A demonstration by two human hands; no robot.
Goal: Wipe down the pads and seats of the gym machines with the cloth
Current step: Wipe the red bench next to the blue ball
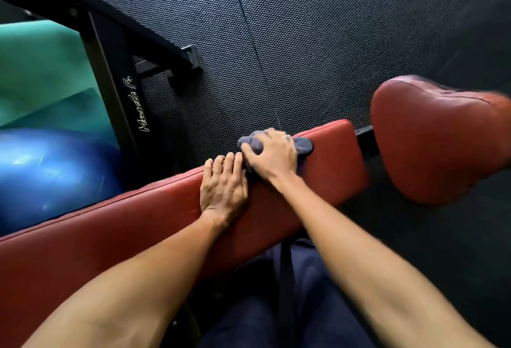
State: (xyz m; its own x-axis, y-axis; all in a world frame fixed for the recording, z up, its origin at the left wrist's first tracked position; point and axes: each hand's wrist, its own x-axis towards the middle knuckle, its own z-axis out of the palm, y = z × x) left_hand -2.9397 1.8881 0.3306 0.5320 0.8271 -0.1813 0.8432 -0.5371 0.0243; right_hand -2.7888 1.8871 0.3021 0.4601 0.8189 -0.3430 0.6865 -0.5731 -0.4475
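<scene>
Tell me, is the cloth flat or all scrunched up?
Scrunched up: the cloth bulges in a wad out from under the right hand gripping it on the red pad.

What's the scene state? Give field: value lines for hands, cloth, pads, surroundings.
left hand: rests flat on the long red pad, fingers straight, right beside the cloth
right hand: grips the bunched grey cloth and presses it on the pad's far edge
cloth position: near the pad's right end
red seat: separate pad to the right, untouched
surroundings: blue ball and green surface at left, black frame, dark rubber floor
</scene>
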